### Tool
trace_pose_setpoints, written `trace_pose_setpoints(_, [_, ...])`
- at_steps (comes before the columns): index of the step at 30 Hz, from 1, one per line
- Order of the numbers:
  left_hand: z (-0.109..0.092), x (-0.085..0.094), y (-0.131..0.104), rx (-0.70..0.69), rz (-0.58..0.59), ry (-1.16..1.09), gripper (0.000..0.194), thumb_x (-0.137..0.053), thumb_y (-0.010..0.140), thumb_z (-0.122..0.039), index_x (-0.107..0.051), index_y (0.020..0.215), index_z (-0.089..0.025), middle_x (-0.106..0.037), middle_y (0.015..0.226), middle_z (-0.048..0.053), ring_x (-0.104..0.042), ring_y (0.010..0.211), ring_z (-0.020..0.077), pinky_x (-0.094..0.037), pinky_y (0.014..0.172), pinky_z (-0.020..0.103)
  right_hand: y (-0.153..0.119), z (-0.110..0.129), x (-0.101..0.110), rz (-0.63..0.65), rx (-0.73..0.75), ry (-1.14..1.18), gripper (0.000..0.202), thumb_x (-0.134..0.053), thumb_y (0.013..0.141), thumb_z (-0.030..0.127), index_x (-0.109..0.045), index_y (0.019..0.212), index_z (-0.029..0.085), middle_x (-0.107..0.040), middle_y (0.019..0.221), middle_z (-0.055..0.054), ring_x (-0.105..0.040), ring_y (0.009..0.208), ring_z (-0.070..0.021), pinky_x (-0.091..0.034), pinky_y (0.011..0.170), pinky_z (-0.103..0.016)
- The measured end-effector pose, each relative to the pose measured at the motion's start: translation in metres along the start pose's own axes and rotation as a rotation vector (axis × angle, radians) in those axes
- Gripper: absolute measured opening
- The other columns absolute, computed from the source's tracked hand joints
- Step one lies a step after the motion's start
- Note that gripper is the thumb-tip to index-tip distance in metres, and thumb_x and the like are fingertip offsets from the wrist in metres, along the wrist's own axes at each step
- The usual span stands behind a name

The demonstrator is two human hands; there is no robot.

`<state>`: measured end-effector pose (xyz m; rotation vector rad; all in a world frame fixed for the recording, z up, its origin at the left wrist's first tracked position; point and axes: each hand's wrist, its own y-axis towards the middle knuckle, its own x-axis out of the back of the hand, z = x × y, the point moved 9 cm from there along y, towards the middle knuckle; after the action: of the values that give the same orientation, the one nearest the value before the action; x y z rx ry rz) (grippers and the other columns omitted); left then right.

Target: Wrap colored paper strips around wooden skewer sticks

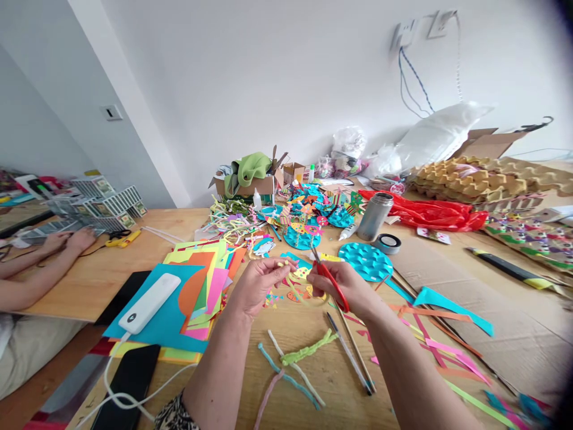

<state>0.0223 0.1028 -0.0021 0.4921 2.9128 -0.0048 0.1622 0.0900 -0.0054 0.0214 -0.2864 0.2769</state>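
Over the middle of the wooden table, my left hand (259, 286) pinches a pale yellow pipe cleaner (292, 285), which curves down toward my other hand. Red-handled scissors (332, 285) are gripped in my right hand (353, 286), their blades pointing up and away from me. Below my hands lie a twisted green pipe cleaner (308, 351), a blue one (286, 375) and a pink one (268, 397). A pen (349, 352) rests to their right. Small coloured paper cutouts (295, 295) lie under my hands.
Coloured paper sheets (215, 280) and a white power bank (150, 303) sit at left. Behind are a blue bumpy disc (366, 261), a metal flask (375, 216) and a pile of pipe cleaners (233, 221). A co-worker's hands (71, 240) are at far left. A cutter knife (510, 267) lies right.
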Motion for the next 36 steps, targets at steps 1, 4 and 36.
trace_pose_setpoints(1, [0.0, -0.003, -0.001, 0.007, 0.032, 0.077, 0.025, -0.074, 0.07, -0.036, -0.076, 0.08, -0.013, -0.062, 0.069, 0.003, -0.04, 0.054, 0.0066, -0.031, 0.051, 0.02, 0.0, 0.002, 0.007, -0.061, 0.031, 0.008, 0.014, -0.063, 0.073, 0.028, -0.059, 0.07, 0.015, -0.062, 0.06, -0.001, -0.053, 0.057, -0.0129, -0.04, 0.055, -0.023])
trace_pose_setpoints(4, [0.005, -0.014, -0.004, 0.051, 0.139, 0.286, 0.031, -0.066, 0.076, -0.041, -0.076, 0.083, -0.012, -0.046, 0.051, -0.003, -0.029, 0.048, 0.006, -0.022, 0.046, 0.021, -0.003, 0.01, 0.016, -0.153, 0.103, 0.011, 0.017, -0.066, 0.074, 0.03, -0.06, 0.079, 0.016, -0.061, 0.066, -0.001, -0.055, 0.062, -0.0146, -0.042, 0.059, -0.025])
trace_pose_setpoints(36, [0.039, -0.047, -0.02, 0.285, 0.477, 0.225, 0.035, -0.064, 0.079, -0.043, -0.072, 0.073, -0.009, -0.051, 0.041, -0.002, -0.042, 0.031, 0.0036, -0.032, 0.032, 0.015, -0.022, 0.031, -0.008, 0.149, 0.199, -0.21, 0.019, -0.057, 0.082, 0.029, -0.059, 0.07, 0.014, -0.058, 0.059, -0.001, -0.049, 0.053, -0.0089, -0.036, 0.047, -0.02])
